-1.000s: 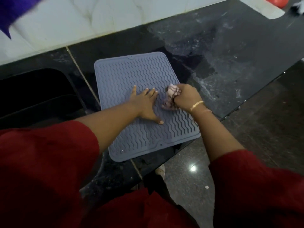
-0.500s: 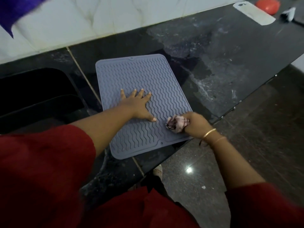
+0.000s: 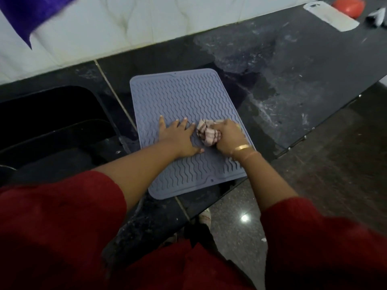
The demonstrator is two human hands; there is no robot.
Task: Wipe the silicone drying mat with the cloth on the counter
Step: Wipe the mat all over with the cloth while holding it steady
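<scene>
Left hand point(image 3: 178, 139) flat, right hand point(image 3: 228, 137) fisting cloth point(image 3: 208, 132)

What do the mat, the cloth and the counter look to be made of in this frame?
Mat: matte grey-blue, moulded wavy ridges and a raised rim; looks like silicone or soft rubber. Cloth: striped woven fabric, soft, since it bunches in the right hand. Counter: dark polished stone, probably granite, with pale smears and a visible slab joint.

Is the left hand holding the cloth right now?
No, the left hand lies flat on the mat, while the right hand bunches the cloth.
</scene>
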